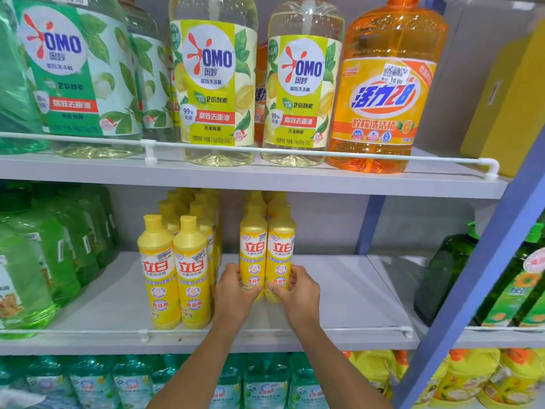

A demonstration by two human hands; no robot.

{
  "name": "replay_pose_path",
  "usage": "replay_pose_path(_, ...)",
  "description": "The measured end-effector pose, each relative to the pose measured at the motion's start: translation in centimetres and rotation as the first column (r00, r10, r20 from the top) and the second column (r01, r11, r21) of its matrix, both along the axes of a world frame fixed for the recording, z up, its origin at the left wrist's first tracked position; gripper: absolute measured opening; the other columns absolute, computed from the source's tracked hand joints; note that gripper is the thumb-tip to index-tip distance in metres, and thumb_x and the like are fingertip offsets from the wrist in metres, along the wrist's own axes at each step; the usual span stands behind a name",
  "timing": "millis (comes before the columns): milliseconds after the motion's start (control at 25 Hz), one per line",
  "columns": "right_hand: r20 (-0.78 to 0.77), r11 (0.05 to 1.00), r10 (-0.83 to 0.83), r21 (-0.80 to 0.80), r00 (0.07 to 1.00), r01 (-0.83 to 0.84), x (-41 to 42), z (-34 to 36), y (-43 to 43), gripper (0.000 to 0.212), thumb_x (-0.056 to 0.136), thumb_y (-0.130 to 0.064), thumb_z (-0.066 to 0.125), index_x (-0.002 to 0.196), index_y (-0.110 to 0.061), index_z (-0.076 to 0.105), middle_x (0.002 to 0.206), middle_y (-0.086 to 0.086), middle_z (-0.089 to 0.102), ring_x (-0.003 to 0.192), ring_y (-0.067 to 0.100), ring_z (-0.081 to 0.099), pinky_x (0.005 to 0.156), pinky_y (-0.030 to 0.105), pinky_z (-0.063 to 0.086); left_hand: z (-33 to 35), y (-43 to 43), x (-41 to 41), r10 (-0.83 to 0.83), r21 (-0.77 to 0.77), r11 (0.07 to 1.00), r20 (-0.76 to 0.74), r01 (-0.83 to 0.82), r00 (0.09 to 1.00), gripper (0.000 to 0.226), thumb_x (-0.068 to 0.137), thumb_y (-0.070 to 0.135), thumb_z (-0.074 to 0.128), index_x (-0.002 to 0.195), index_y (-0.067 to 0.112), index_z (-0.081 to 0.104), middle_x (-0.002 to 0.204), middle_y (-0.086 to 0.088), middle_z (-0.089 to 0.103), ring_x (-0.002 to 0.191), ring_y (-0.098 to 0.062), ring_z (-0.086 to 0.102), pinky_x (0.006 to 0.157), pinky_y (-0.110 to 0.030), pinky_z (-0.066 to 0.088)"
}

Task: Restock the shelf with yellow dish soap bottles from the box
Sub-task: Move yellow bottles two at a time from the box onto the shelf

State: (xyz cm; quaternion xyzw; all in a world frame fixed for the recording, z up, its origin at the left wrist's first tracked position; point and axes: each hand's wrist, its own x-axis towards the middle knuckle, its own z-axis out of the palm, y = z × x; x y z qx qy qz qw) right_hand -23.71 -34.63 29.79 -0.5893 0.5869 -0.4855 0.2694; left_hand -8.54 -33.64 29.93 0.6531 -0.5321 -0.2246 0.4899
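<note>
Two yellow dish soap bottles stand side by side on the middle shelf [339, 293]. My left hand [233, 293] grips the lower part of the left bottle [253, 249]. My right hand [299, 290] grips the lower part of the right bottle [280, 249]. More yellow bottles stand in rows behind this pair. To the left, a separate block of yellow bottles [175, 273] reaches the shelf's front rail. The box is not in view.
Green bottles [38, 261] fill the shelf's left end, dark green ones [442, 270] the neighbouring bay at right. A white rail [295, 330] runs along the shelf front. Large OMO bottles [215, 84] and an orange bottle [383, 93] stand on the shelf above.
</note>
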Motion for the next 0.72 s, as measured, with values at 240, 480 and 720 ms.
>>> replay_pose_path(240, -0.018, 1.0, 0.001, -0.015, 1.0, -0.001, -0.1, -0.4, -3.0, 0.058, 0.071, -0.041, 0.089, 0.119, -0.019, 0.065, 0.11, -0.003, 0.074, 0.095, 0.012, 0.071, 0.088, 0.032, 0.06, -0.6, -2.6, 0.0, 0.015, 0.02, 1.0, 0.0, -0.015, 1.0, 0.046, 0.073, 0.028, 0.088, 0.101, 0.023, 0.052, 0.104, 0.001, 0.07, 0.09, -0.015, 0.069, 0.08, -0.039, 0.061)
replay_pose_path(480, -0.017, 0.998, -0.01, -0.065, 1.0, 0.009, -0.2, -0.8, -3.9, 0.056, 0.069, -0.037, 0.091, 0.116, -0.018, 0.068, 0.106, -0.003, 0.076, 0.091, 0.011, 0.072, 0.084, 0.03, 0.061, -0.5, -3.3, -0.1, 0.008, 0.009, 1.0, -0.016, -0.007, 1.0, 0.046, 0.073, 0.027, 0.089, 0.1, 0.024, 0.052, 0.104, 0.001, 0.07, 0.091, -0.016, 0.068, 0.082, -0.038, 0.061)
replay_pose_path(720, 0.012, 0.999, 0.01, -0.053, 1.0, -0.009, -0.4, -0.5, -4.0, 0.048, 0.07, -0.034, 0.091, 0.111, -0.021, 0.068, 0.1, -0.007, 0.076, 0.087, 0.005, 0.07, 0.081, 0.025, 0.059, -0.5, -3.5, -0.1, 0.002, 0.001, 1.0, -0.047, -0.002, 0.999, 0.049, 0.072, 0.028, 0.089, 0.105, 0.024, 0.053, 0.106, 0.002, 0.071, 0.093, -0.015, 0.069, 0.082, -0.038, 0.061)
